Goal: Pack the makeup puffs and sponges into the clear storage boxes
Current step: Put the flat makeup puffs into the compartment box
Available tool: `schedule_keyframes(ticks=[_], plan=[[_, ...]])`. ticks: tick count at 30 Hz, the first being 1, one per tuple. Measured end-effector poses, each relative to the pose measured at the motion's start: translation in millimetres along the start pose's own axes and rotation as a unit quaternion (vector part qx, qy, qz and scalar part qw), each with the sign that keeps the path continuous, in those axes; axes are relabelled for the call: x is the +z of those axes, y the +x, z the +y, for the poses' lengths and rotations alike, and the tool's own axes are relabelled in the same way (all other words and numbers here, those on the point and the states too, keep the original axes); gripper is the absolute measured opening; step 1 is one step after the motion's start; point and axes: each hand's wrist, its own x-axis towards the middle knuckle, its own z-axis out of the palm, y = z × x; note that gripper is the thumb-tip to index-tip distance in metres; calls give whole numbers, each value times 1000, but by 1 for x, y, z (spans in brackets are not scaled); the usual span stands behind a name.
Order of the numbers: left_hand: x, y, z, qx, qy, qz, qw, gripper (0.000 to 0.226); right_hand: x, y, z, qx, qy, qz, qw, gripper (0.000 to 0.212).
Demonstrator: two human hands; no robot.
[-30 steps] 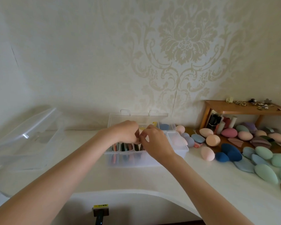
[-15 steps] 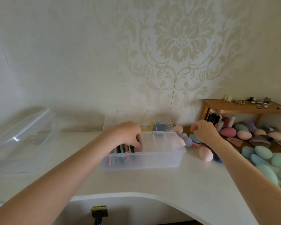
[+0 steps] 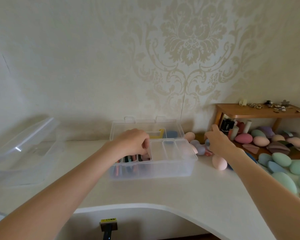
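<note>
A clear divided storage box stands open on the white table, its lid leaning back against the wall. Flat puffs stand on edge in its left compartments; the right compartments look bare. My left hand reaches into the box with curled fingers pinching a pink puff at the third compartment. My right hand is over the sponge pile to the right of the box, fingers curled onto a blue sponge. A pink egg sponge lies just below that hand.
A second clear box sits tilted at the far left. Many green, blue, pink and purple sponges cover the table's right side. A low wooden shelf holds trinkets above bottles. The table's front edge curves inward.
My right hand left the box and moved right to the sponge pile, and now curls onto a blue sponge. My left hand stayed on the puffs in the box.
</note>
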Motion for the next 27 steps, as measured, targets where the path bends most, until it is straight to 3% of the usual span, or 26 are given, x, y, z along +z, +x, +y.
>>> schedule_keyframes(ticks=[3,6,9,11,17,21,27], plan=[[5,-1,-4,2,-16,14,1000,11,-31,-13,-6,27,105,110,988,28],[6,0,-5,2,-21,15,1000,15,-68,-23,-23,10,261,202,944,23],[5,-1,-6,-4,-23,20,1000,16,-92,-43,-62,-55,413,169,893,24],[6,0,-9,-10,-34,18,999,16,-94,-60,-90,-90,457,131,875,24],[3,-4,-5,-18,-37,11,999,17,-66,-89,-143,-131,417,147,887,17],[5,-2,-8,-26,-32,8,999,18,-51,-92,-153,-162,340,162,912,19],[1,-1,-7,-17,-26,4,1000,19,-49,-80,-151,-166,320,142,922,19]])
